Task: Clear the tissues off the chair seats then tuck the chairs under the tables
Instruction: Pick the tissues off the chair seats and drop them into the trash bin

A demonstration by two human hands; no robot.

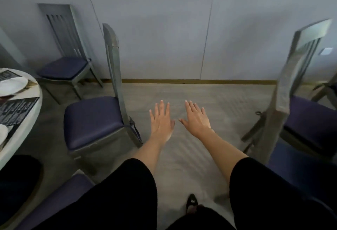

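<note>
My left hand (161, 118) and my right hand (196, 117) hover side by side over the bare floor, palms down, fingers straight, holding nothing. A grey chair with a navy seat cushion (91, 120) stands just left of my left hand, its tall back toward me, facing a round white table (27, 120). Another grey chair (306, 120) stands at the right, its back tilted. A third chair (63, 67) stands by the wall at the far left. I see no tissue on any of these seats.
The round table carries white plates (12, 83) and dark printed mats (16, 111). Part of a further navy seat (60, 197) shows at the lower left. A grey wall with a brown skirting strip (182, 81) closes the far side. My shoe (191, 202) is on the floor.
</note>
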